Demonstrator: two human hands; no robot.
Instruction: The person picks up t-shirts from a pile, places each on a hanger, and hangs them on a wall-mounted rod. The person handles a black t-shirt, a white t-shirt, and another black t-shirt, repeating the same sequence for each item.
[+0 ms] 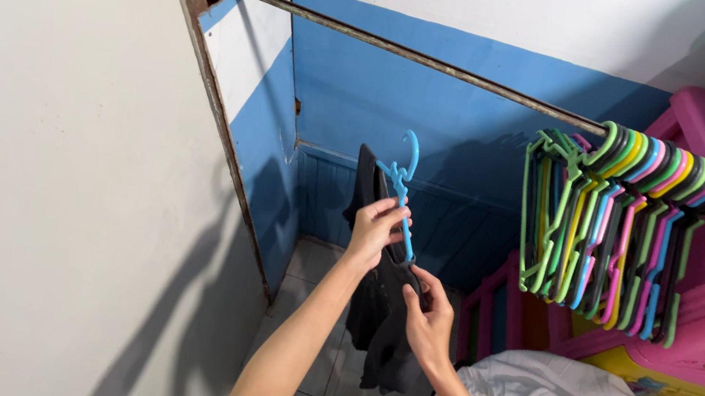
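Gripping blue plastic hanger (pixel 401 191), limp black garment (pixel 380 301).

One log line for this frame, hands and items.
left hand: holds blue hanger | right hand: grips black garment | rail: coloured hangers bunched at its right end

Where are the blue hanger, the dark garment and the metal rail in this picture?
blue hanger (pixel 406 173): head view, on its neck below the hook.
dark garment (pixel 377 319): head view, on the hanging cloth between the hands.
metal rail (pixel 408 52): head view, on the bare middle of the bar.
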